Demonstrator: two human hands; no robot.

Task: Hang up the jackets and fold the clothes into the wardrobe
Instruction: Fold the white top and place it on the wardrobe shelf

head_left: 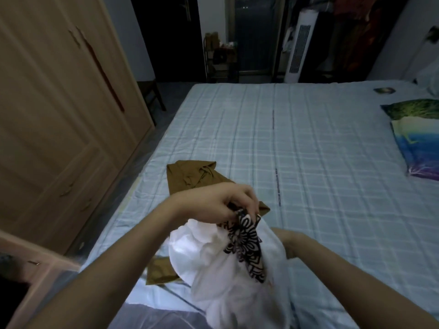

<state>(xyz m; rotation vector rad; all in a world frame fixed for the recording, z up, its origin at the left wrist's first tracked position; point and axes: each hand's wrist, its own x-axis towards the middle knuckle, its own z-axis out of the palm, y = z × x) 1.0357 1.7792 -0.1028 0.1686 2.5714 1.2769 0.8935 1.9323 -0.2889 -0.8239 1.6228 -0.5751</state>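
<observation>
head view: left hand at centre frame pinches the black-patterned part of the white top, bunched up low in the middle. right hand is buried behind the cloth, grip impossible to tell. brown garment lies on the bed just behind, wardrobe shut at left.
</observation>
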